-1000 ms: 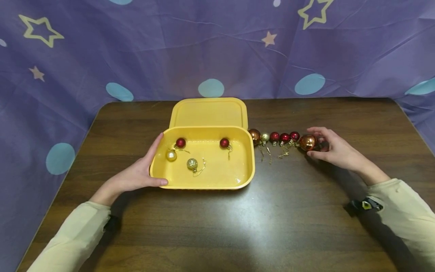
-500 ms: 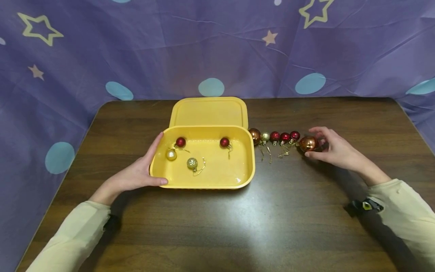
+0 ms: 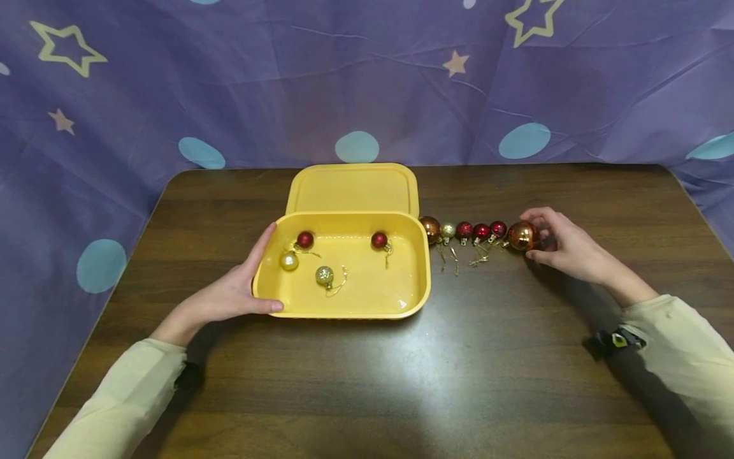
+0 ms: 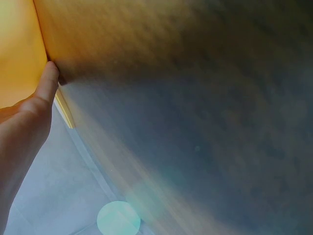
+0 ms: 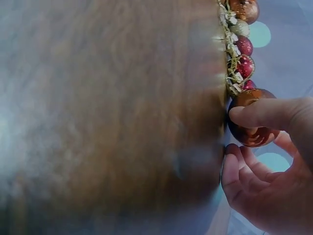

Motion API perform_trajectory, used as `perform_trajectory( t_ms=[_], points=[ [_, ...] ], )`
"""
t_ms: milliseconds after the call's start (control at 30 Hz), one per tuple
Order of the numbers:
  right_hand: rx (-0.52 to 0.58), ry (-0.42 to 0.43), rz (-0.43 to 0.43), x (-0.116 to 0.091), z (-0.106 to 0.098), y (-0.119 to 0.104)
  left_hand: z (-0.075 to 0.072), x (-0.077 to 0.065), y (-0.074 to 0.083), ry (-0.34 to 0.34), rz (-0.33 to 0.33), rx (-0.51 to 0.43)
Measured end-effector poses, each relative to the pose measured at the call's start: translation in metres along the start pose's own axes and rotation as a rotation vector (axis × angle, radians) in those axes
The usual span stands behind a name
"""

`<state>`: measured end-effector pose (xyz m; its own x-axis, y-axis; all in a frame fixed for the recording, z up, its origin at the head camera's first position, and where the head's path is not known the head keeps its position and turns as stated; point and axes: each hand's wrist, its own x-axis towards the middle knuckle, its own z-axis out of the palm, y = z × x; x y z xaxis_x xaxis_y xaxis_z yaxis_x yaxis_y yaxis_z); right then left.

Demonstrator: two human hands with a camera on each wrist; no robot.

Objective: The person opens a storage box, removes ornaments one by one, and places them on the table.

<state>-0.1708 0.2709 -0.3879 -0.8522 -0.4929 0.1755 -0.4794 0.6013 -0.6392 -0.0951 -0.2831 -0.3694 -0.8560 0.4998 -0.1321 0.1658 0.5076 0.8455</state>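
Observation:
In the head view my left hand (image 3: 235, 290) grips the left end of a yellow plastic box (image 3: 344, 307), thumb on its near corner and fingers along its side. Inside lie two red baubles (image 3: 305, 240), a pearly gold bauble (image 3: 289, 261) and a glittery gold bauble (image 3: 324, 276). My right hand (image 3: 570, 248) holds a large copper Christmas bauble (image 3: 521, 236) between thumb and fingers, at the right end of a row of baubles. The right wrist view shows the thumb across this copper bauble (image 5: 252, 134), with the other fingers curled below.
The row continues left with several small red baubles (image 3: 464, 231), a small gold one (image 3: 448, 230) and another large copper one (image 3: 430, 229) against the box. A yellow lid (image 3: 352, 189) lies behind the box. Purple cloth (image 3: 401, 76) hangs behind the wooden table (image 3: 355, 382).
My right hand and the copper bauble have shifted slightly, a little away from me and to the right. The left hand and the box stay as they were.

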Motion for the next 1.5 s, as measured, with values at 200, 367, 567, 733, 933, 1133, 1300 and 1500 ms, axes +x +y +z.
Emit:
perform_trajectory(
  t_ms=[200,367,567,733,933,1133,1300,1500],
  points=[
    [0.005,-0.024,0.005,0.0009,0.0018,-0.0002,-0.0002,-0.0003,-0.0003,-0.005,-0.006,0.001],
    [-0.012,-0.032,0.05,0.0005,0.0008,-0.0038,-0.0007,0.0,-0.0005,-0.008,-0.005,-0.004],
    [-0.074,-0.041,0.078,0.0014,0.0,-0.0056,-0.001,0.0,-0.0001,-0.01,-0.004,-0.002],
    [-0.08,-0.031,0.058,0.0033,0.0006,-0.0052,-0.0009,-0.0001,-0.0006,-0.007,-0.001,-0.006],
    [-0.054,-0.026,0.035,0.0045,0.0021,-0.0064,-0.001,-0.0001,0.0003,-0.01,0.003,-0.016],
    [-0.02,-0.034,0.045,0.0041,0.003,-0.0076,-0.0011,0.0002,0.0003,-0.01,0.004,-0.012],
    [0.006,-0.028,0.062,0.003,0.0021,-0.0061,-0.0012,0.0004,-0.0003,-0.013,0.005,-0.023],
    [-0.012,-0.042,0.101,0.0017,0.001,-0.0067,-0.001,-0.0002,-0.0007,-0.013,0.003,-0.029]
  ],
)
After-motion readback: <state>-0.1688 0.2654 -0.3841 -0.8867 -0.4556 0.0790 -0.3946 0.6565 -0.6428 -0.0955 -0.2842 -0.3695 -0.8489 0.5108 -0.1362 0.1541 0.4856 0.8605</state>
